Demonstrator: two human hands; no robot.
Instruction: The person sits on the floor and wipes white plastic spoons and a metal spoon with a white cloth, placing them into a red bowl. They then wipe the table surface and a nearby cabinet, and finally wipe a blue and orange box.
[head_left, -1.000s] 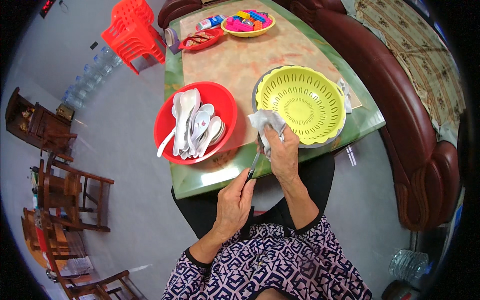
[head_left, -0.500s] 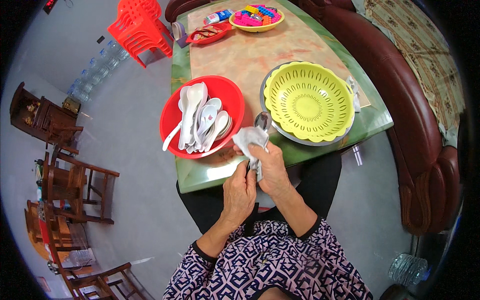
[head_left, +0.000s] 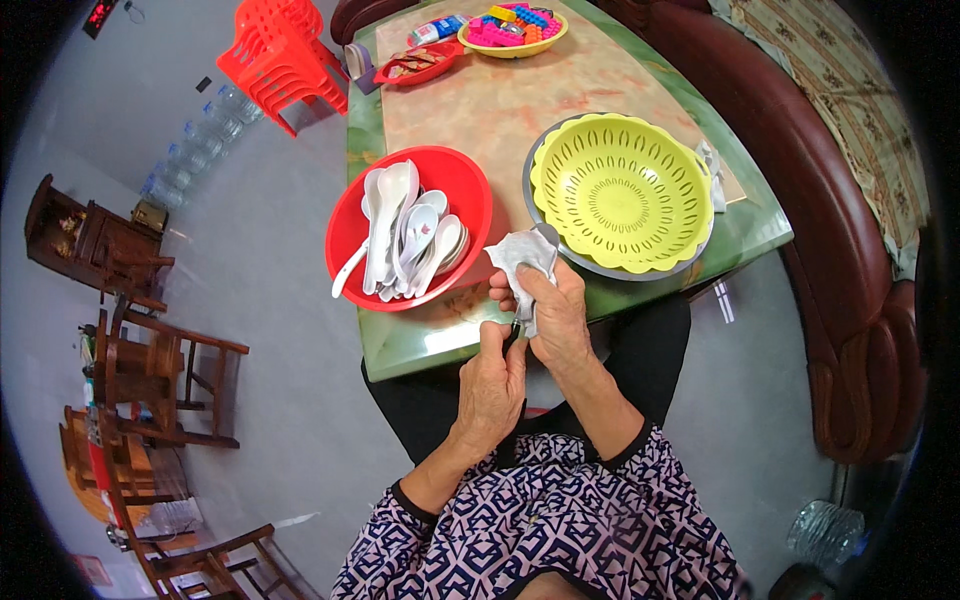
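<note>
My left hand (head_left: 487, 385) is closed on the dark lower handle of a metal spoon (head_left: 546, 234). Wrapped around the upper part of that spoon is a white cloth (head_left: 522, 256), which my right hand (head_left: 558, 318) grips. Only part of the spoon's bowl shows past the cloth, close to the rim of the yellow-green slotted basket (head_left: 622, 255). To the left of my hands stands a red basin (head_left: 455, 185) with several white spoons (head_left: 418, 232) piled in it; one handle leans over its left rim.
The basket sits in a grey basin (head_left: 532, 200) on the marble-patterned table (head_left: 430, 350). Farther back are a yellow bowl (head_left: 515, 52) of toy blocks and a red dish (head_left: 418, 66). A crumpled white tissue (head_left: 712, 175) lies by the basket. A brown sofa (head_left: 800, 260) borders the right side.
The cloth in my right hand has moved up along the spoon and now covers most of its bowl. My left hand still holds the handle. The whole view has shifted slightly.
</note>
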